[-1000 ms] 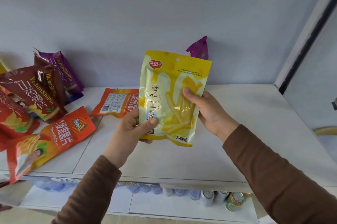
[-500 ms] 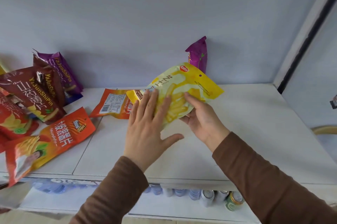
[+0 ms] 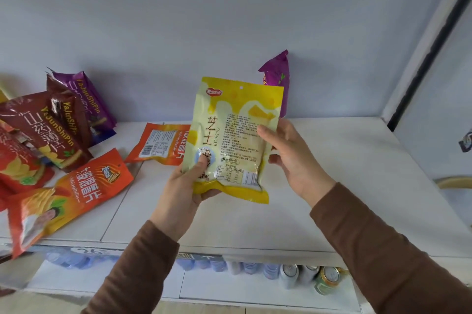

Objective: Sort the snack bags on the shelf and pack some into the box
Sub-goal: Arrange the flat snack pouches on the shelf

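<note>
Since the earlier frame I have turned the yellow snack bag upright; its printed back panel now faces me. It hangs above the white shelf, in front of the purple bag standing at the wall. The orange bags and brown bags lie left of the yellow bag. My left hand pinches its lower corner; my right hand grips its right edge. Step in hand: inspection for sorting. Next move, by my judgement: assign it to a group or the box, which is not visible.
</note>
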Demonstrator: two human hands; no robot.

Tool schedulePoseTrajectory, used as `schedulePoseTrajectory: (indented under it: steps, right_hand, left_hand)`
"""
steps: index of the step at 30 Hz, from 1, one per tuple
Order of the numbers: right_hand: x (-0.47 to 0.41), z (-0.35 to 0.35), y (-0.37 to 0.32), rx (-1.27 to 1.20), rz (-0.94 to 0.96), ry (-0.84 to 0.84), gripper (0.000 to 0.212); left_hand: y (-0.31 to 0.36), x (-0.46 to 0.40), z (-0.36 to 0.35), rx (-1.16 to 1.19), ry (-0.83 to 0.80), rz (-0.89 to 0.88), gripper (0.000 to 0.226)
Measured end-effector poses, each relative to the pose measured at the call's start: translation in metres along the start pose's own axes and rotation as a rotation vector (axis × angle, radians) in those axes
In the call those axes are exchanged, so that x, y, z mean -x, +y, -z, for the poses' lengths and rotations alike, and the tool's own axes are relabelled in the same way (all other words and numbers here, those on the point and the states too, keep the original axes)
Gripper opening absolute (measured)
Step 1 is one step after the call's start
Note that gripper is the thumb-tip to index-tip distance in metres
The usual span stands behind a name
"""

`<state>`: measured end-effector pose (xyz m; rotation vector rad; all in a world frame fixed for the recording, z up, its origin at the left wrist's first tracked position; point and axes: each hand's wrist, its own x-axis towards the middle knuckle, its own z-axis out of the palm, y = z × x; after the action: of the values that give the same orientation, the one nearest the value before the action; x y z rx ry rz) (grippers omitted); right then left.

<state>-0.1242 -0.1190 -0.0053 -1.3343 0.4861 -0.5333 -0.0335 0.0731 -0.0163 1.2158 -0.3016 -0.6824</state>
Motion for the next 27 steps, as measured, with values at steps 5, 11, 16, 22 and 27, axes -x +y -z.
schedulePoseTrajectory:
  steps: [5,11,16,22,27]
  right_hand:
    - [-0.003,0.0,0.002,-0.032,-0.081,-0.075,0.041]
    - [-0.014,-0.004,0.011,-0.088,-0.117,-0.107,0.026]
    - [-0.023,-0.04,0.024,-0.003,-0.092,-0.178,0.017]
    - [-0.036,-0.121,0.034,0.026,-0.091,-0.253,0.022]
    - [-0.056,-0.202,0.046,0.126,0.029,-0.276,0.028]
  left_hand:
    - [-0.002,0.001,0.004,-0.031,-0.01,0.041,0.04]
    - [0.007,0.011,0.024,-0.38,0.075,-0.04,0.038]
    - [0.026,0.015,0.069,-0.406,0.139,-0.063,0.05]
    - [0.063,0.015,0.155,-0.515,0.318,-0.094,0.041]
    - [0.091,0.01,0.233,-0.505,0.404,-0.1,0.027]
